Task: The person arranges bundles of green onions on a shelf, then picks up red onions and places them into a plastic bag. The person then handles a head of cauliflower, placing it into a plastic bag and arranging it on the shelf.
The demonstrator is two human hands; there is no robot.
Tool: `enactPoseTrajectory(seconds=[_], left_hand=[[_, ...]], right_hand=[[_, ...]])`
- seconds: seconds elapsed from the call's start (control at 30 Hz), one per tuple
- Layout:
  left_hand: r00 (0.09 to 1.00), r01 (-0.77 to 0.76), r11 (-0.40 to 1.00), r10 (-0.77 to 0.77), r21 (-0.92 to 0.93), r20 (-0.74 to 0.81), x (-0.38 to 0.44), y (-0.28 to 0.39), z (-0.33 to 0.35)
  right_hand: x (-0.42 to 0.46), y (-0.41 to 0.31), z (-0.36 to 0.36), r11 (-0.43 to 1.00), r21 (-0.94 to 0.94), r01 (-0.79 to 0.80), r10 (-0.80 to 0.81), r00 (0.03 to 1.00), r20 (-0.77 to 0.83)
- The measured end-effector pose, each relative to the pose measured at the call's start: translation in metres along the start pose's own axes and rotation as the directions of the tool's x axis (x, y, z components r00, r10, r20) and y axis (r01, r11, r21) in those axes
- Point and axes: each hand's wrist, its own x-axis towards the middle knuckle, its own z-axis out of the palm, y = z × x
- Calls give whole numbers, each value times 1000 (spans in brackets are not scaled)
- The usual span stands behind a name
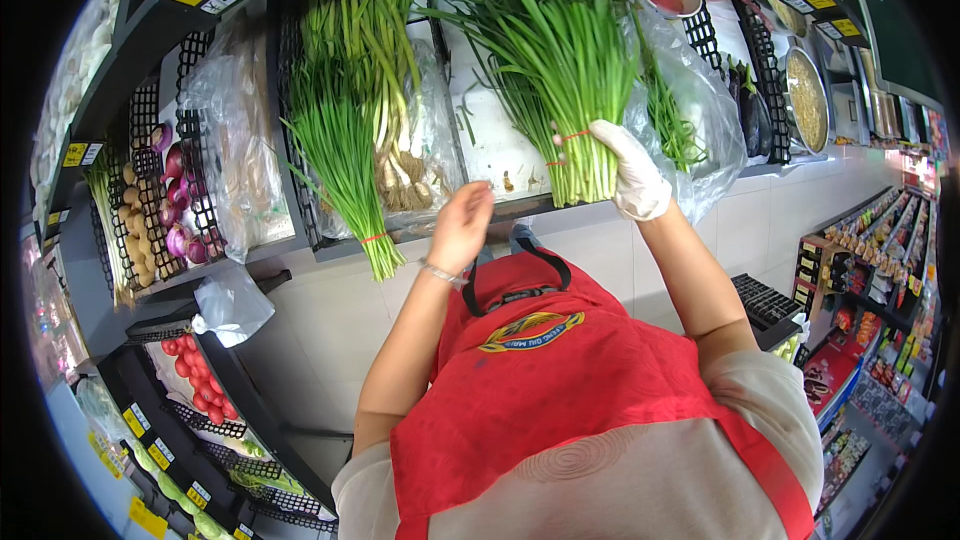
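Observation:
My right hand [634, 172], in a white glove, is closed around the lower stems of a large bunch of green Chinese chives [574, 75] tied with a red band. Beneath and to its left lies another banded bunch [517, 109], partly hidden. My bare left hand [466, 219], slightly blurred, is at the shelf's front edge with nothing seen in it. Left of that hand, a separate bunch of chives [337, 142] with a red band hangs over the edge. Behind it are long green stalks with white, rooted ends [397, 127].
Clear plastic bags [709, 112] lie right of the chives, near eggplants [750, 112] and a metal bowl [806, 101]. Red onions [176, 202] and potatoes [135, 225] fill mesh-divided sections at left. Tomatoes [199, 379] sit on a lower-left rack. Packaged goods [885, 270] line shelves at right.

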Motion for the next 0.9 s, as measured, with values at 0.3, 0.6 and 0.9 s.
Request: enactPoseTrajectory(seconds=[0.3,0.6,0.9], left_hand=[[974,63,844,65,533,-219,114,-33,72],[942,131,617,166,776,-291,177,-38,75],[911,413,435,-179,801,-372,247,-15,55]], right_hand=[[-42,-44,-8,993,8,117,-117,993,23],[-55,-46,-41,997,8,74,-74,997,-23],[-47,-61,-74,999,16,-27,26,998,60]])
